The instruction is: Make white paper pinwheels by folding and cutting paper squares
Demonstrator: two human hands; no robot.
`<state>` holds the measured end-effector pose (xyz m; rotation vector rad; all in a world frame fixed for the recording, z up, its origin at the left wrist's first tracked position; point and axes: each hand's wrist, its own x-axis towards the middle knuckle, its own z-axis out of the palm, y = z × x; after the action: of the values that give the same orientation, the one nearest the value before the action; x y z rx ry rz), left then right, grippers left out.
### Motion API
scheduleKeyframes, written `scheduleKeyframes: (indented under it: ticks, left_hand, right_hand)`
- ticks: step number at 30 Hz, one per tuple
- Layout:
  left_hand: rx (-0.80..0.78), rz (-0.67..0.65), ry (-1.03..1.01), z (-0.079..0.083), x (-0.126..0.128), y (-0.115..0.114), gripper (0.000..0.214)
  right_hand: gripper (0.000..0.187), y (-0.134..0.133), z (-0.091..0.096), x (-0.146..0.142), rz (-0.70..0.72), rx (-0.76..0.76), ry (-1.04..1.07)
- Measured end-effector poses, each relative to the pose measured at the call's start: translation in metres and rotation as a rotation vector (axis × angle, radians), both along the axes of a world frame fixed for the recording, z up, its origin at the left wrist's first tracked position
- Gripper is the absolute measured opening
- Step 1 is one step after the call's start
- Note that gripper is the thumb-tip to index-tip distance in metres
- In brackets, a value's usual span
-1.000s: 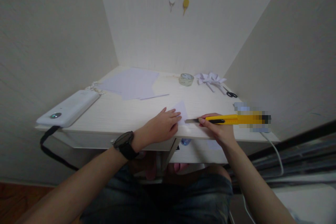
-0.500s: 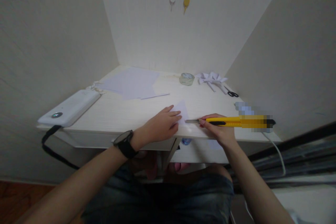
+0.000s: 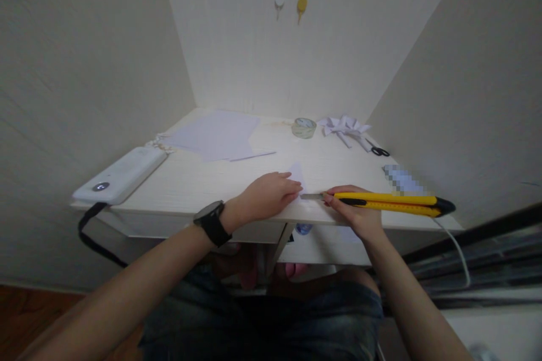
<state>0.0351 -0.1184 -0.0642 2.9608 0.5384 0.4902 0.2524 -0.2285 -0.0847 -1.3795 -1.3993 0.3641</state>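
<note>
A small folded piece of white paper lies near the desk's front edge, partly hidden under my left hand. That hand presses flat on it, fingers stretched out to the right. My right hand grips a yellow-and-black utility knife close to its blade end. The extended blade points left, its tip at the paper just beside my left fingertips. Whether the blade is between the paper's layers I cannot tell.
Loose white sheets lie at the back left of the white desk. A clear tape roll, folded paper strips and black-handled scissors sit at the back right. At left rests a white strapped device; a blurred-out item is at right.
My left fingers have drawn closer together and shifted slightly right on the paper, covering more of it. The knife remains in my right hand, its blade still at the paper. The whole view shifted slightly.
</note>
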Motion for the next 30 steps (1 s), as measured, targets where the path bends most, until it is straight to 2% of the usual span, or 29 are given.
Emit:
scheduleKeyframes:
  ticks: [7, 16, 22, 27, 30]
  left_hand:
    - [0.019, 0.008, 0.075, -0.014, -0.004, -0.012, 0.046]
    - [0.002, 0.014, 0.103, -0.012, -0.004, -0.013, 0.047]
    - [0.059, 0.019, 0.099, -0.014, -0.006, -0.013, 0.048]
    - [0.136, 0.033, 0.075, -0.012, -0.011, -0.023, 0.053]
    - [0.125, 0.018, 0.097, -0.011, -0.014, -0.032, 0.054]
  right_hand:
    - [0.017, -0.002, 0.002, -0.001, 0.009, 0.016, -0.017]
    - [0.018, -0.001, 0.002, 0.000, 0.002, 0.028, -0.041]
    - [0.018, -0.001, 0.003, 0.000, -0.001, 0.031, -0.049]
    - [0.019, -0.001, 0.004, -0.001, 0.002, 0.013, -0.009]
    - [0.018, -0.001, 0.004, -0.001, -0.006, 0.007, -0.012]
